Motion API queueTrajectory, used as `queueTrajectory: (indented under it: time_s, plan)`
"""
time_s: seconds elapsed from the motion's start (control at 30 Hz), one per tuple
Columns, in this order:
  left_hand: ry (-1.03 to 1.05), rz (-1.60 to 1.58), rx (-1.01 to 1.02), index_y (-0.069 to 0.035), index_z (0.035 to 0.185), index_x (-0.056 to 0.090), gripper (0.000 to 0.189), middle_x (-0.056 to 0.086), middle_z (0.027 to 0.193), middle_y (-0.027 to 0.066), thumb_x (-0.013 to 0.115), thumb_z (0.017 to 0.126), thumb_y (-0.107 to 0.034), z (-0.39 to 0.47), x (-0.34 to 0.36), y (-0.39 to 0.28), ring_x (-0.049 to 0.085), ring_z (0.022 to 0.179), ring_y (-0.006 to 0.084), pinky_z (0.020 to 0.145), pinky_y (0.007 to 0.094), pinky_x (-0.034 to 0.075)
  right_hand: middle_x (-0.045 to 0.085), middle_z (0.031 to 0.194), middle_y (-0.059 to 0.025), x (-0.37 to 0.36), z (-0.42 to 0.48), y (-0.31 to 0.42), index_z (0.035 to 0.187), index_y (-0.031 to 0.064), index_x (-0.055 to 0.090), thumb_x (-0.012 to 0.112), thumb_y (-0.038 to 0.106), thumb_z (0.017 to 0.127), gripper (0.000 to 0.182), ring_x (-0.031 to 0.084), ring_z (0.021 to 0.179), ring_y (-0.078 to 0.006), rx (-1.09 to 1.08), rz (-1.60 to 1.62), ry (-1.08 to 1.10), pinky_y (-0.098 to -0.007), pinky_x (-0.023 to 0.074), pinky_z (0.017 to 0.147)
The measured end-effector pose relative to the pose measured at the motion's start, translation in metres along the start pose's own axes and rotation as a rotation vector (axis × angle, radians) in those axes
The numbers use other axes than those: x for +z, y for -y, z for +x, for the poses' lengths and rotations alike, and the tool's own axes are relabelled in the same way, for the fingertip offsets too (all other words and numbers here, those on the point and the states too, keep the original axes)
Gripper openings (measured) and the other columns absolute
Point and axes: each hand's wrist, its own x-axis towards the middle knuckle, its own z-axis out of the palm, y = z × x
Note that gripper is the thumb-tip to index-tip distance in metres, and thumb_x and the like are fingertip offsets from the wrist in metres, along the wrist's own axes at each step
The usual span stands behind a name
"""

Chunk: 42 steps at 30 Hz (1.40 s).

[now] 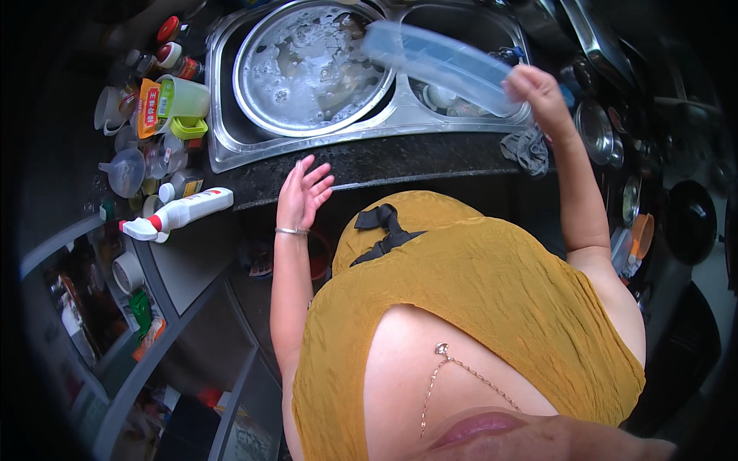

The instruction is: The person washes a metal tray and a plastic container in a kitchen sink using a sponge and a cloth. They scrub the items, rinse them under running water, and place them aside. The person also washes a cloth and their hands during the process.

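My right hand [537, 95] grips one end of a long translucent plastic container [444, 63], blurred by motion. It is held over the right bowl of the steel double sink [369, 129], its far end reaching over a large round metal basin [245, 109]. The basin sits in the left bowl and holds water with foam on it. My left hand [302, 193] is empty, fingers apart, just in front of the counter edge below the basin. Dishes [444, 98] lie in the right bowl, partly hidden by the container.
A grey cloth [526, 151] lies on the counter right of the sink. At the left stand jars [179, 62], a plastic tub with a green handle [190, 104], a funnel [127, 173] and a white spray bottle [196, 208] on its side. Metal bowls [597, 131] line the right.
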Motion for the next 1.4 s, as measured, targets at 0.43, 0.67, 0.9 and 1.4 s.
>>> queueTrajectory:
  time_s: [0.43,0.67,0.9,1.4]
  plan:
    - [-0.276,0.173,0.445,-0.01,0.135,0.018,0.054,0.052,0.11,0.0206,0.046,0.089,-0.018,0.007,0.004,-0.091,0.06,0.092,0.0336,0.064,0.0391,0.054,0.04,0.131,-0.0132,0.126,0.131,-0.082,0.124,0.0212,0.049,0.066,0.033,0.075,0.053,0.036,0.123,-0.0297,-0.43,-0.441,0.275,-0.044,0.0335,0.1]
    - [-0.635,0.429,0.707,-0.013,0.14,0.004,0.069,0.048,0.115,0.0169,0.051,0.089,-0.017,0.01,0.048,-0.091,0.06,0.087,0.0221,0.065,0.0322,0.05,0.039,0.129,-0.0171,0.202,0.23,-0.157,0.124,0.0164,0.047,0.063,0.023,0.076,0.051,0.039,0.12,-0.031,-0.416,-0.883,0.065,-0.0413,0.0391,0.094]
    - [-0.662,0.564,0.675,-0.015,0.14,0.001,0.07,0.047,0.118,0.0175,0.049,0.091,-0.023,0.035,0.074,-0.083,0.06,0.087,0.0262,0.063,0.0354,0.053,0.062,0.082,-0.0123,0.21,0.271,-0.185,0.095,0.0072,0.062,0.056,0.029,0.076,0.029,0.061,0.071,-0.0234,0.193,-0.349,0.217,-0.0359,0.0494,0.067]
    - [-0.592,0.486,0.648,-0.015,0.141,0.005,0.067,0.046,0.116,0.0174,0.046,0.089,-0.011,0.055,0.102,-0.085,0.06,0.079,0.0205,0.057,0.0284,0.051,0.055,0.108,-0.0141,0.298,0.215,-0.081,0.109,0.0103,0.06,0.052,0.003,0.075,0.036,0.055,0.096,-0.0309,-0.464,-0.033,0.172,-0.0373,0.0451,0.085]
